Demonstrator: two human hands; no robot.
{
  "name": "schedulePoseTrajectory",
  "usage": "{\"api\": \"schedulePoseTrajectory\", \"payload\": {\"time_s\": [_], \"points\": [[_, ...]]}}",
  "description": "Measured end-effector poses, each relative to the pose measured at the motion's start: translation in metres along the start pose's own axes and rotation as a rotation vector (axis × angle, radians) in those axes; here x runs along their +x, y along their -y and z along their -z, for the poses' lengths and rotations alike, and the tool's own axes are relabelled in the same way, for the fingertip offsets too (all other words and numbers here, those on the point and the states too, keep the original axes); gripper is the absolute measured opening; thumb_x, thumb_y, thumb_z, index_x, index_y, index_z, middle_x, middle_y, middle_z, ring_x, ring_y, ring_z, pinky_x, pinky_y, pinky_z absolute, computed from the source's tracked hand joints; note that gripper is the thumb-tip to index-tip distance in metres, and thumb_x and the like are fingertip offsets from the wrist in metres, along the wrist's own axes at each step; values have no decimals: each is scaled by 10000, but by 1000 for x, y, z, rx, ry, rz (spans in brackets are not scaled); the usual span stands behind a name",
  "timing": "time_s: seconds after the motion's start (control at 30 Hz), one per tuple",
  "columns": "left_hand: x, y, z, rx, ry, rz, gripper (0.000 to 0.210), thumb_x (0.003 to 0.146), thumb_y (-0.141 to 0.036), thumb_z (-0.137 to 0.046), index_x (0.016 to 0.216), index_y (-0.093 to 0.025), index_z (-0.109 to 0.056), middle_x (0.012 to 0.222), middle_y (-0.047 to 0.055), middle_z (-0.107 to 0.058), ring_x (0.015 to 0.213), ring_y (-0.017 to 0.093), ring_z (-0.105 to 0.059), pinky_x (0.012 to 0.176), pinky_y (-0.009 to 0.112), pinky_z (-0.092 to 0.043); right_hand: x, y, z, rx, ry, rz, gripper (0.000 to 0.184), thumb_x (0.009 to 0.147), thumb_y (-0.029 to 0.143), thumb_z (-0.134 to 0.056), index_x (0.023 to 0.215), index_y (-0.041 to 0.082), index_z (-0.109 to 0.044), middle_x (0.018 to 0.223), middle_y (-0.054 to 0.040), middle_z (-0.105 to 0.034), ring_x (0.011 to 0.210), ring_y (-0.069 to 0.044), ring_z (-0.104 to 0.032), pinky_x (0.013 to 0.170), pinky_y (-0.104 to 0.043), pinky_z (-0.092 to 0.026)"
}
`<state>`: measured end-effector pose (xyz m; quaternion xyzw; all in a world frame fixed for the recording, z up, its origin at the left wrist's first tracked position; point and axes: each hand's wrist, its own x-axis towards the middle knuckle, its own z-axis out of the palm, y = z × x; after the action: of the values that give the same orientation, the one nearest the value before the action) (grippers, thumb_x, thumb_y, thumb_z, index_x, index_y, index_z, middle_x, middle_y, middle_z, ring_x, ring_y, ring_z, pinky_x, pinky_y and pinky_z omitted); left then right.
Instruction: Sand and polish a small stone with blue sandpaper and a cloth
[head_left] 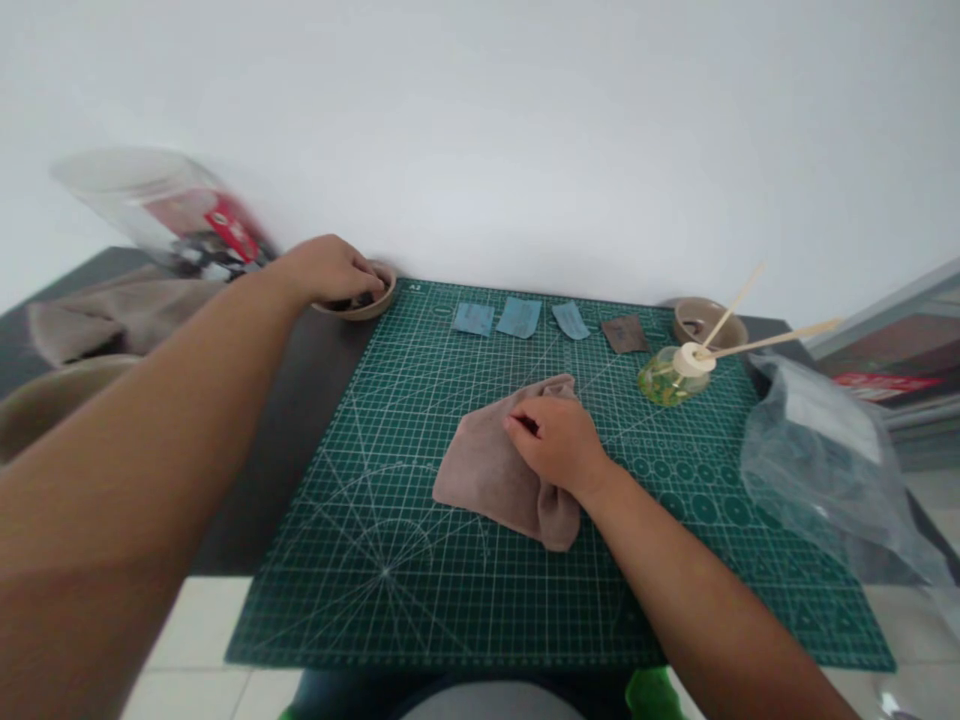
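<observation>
My left hand [334, 270] reaches into a small tan bowl [365, 312] at the back left. Its fingers are bent down and closed among dark pieces [341, 303], and what they pinch is hidden. In the middle of the green cutting mat [420, 540], my right hand [559, 440] is closed on a folded brown cloth [480, 465]. The cloth lies partly crumpled beneath the hand. Behind it lie several small flat packets, three of them blue [519, 317] and one brown [625, 334].
A glass diffuser bottle [664, 380] with wooden sticks stands back right, before another tan bowl [709, 320]. Clear plastic [817, 450] covers the mat's right edge. At left are a clear bag with a red label [232, 228], more brown cloth [82, 315] and a larger bowl [52, 395].
</observation>
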<state>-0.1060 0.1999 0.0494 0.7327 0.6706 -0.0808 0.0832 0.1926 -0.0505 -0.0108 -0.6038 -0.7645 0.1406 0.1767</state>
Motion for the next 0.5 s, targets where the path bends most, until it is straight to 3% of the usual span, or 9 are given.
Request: {"api": "schedulePoseTrajectory", "payload": {"time_s": [0.2, 0.33, 0.4, 0.43, 0.5], "points": [[7, 1, -1, -10, 83, 1, 380, 1002, -385, -677, 1299, -149, -643, 1301, 110, -667, 1149, 263, -674, 974, 475, -604, 1, 2, 1, -17, 12, -6, 289, 970, 341, -558, 825, 201, -765, 869, -68, -805, 851, -239, -724, 750, -356, -427], [8, 2, -5, -74, 21, -2, 328, 993, -395, -689, 1189, -134, -684, 1190, 88, -709, 1090, 241, -690, 956, 450, -600, 1, 2, 2, -18, 14, 2, 279, 970, 339, -561, 836, 203, -765, 891, -68, -809, 852, -241, -725, 743, -351, -435], [6, 1, -6, -133, -76, 10, 218, 897, -306, -794, 1010, -127, -741, 806, -34, -705, 921, 181, -655, 995, 385, -561, 1, 2, 2, -15, 9, 6, 274, 970, 343, -566, 840, 208, -765, 894, -67, -810, 853, -243, -726, 745, -352, -441], [4, 1, -6, -163, -111, 11, 167, 821, -232, -843, 930, -140, -756, 616, -79, -613, 811, 144, -603, 1013, 355, -540, 1, 2, 2, -11, 4, 7, 272, 970, 343, -568, 838, 209, -766, 892, -67, -810, 853, -245, -727, 748, -353, -446], [-3, 0, -4, -222, -201, 9, 131, 758, -185, -860, 826, -158, -751, 496, -101, -506, 673, 113, -494, 995, 334, -526, 0, 3, 1, 1, -10, 8, 264, 968, 341, -576, 844, 209, -769, 896, -70, -812, 857, -248, -728, 762, -357, -458]]}}
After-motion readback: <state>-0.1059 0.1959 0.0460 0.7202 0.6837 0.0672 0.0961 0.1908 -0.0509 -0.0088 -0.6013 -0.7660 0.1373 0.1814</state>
